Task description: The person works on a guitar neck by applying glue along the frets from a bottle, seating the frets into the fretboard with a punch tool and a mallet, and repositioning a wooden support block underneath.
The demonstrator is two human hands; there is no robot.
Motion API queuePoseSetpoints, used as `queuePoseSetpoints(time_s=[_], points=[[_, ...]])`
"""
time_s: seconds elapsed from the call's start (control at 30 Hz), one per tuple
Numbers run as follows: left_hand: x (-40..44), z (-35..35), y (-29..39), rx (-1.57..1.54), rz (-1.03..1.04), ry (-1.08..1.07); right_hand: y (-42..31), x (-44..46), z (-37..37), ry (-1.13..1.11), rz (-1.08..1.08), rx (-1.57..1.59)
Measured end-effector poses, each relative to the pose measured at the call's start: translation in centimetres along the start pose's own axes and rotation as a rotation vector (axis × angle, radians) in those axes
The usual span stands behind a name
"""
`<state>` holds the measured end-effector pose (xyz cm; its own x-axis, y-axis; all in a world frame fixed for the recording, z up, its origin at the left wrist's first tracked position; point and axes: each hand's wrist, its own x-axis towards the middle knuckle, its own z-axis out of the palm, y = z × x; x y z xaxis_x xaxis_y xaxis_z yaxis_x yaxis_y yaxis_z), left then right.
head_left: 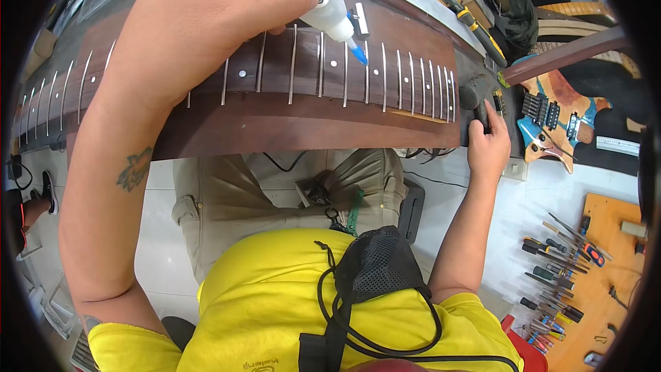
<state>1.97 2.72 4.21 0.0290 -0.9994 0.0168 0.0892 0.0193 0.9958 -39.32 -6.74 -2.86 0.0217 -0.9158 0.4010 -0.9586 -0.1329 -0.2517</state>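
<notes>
My left hand (227, 0) is closed around a white glue bottle (329, 10) with an orange label, tilted down to the right. The bottle's blue tip (359, 54) is at a metal fret on the dark guitar fretboard (275, 72), which has white dot inlays. Whether the tip touches the wood I cannot tell. At the right end of the fretboard, my right hand (489, 139) grips the handle of a hammer (475, 91) whose dark head rests beside the board. A short shiny metal piece (361, 19) lies just behind the bottle tip.
The fretboard lies on a brown wooden board (206, 131). Yellow-and-black pliers (478, 31) lie at the back right. A blue and tan guitar body (561, 114) is farther right. Several files and screwdrivers (558, 269) hang along an orange panel (606, 248) at lower right.
</notes>
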Motion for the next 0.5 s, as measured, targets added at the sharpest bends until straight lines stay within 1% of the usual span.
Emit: queuePoseSetpoints(time_s=[0.07, 0.1, 0.17, 0.2, 0.27, 0.3, 0.37, 0.5], points=[[0.2, -0.3, -0.7, -0.004, 0.062, -0.052, -0.1, 0.0, 0.0, 0.003, -0.002, -0.012], [0.1, -0.2, -0.6, -0.005, 0.061, -0.053, -0.2, 0.0, 0.0, 0.007, -0.004, -0.023], [-0.1, -0.1, -0.1, 0.114, 0.072, -0.054, -0.3, -0.1, 0.0, 0.005, 0.009, -0.017], [0.3, -0.3, -0.8, 0.114, 0.073, -0.056, -0.3, -0.1, 0.0, 0.003, 0.02, -0.01], [1.2, -0.5, -2.0, 0.058, 0.139, -0.085, -0.2, -0.1, 0.0, 0.01, 0.011, -0.008], [1.0, -0.7, -2.1, 0.058, 0.138, -0.085, -0.2, -0.1, 0.1, 0.017, 0.0, -0.006], [0.1, 0.0, -0.3, 0.092, 0.049, -0.042, -0.3, -0.1, 0.0, 0.016, 0.003, -0.018], [0.0, 0.0, -0.6, 0.122, 0.111, -0.039, -0.5, -0.1, -0.1, 0.01, 0.012, -0.033]])
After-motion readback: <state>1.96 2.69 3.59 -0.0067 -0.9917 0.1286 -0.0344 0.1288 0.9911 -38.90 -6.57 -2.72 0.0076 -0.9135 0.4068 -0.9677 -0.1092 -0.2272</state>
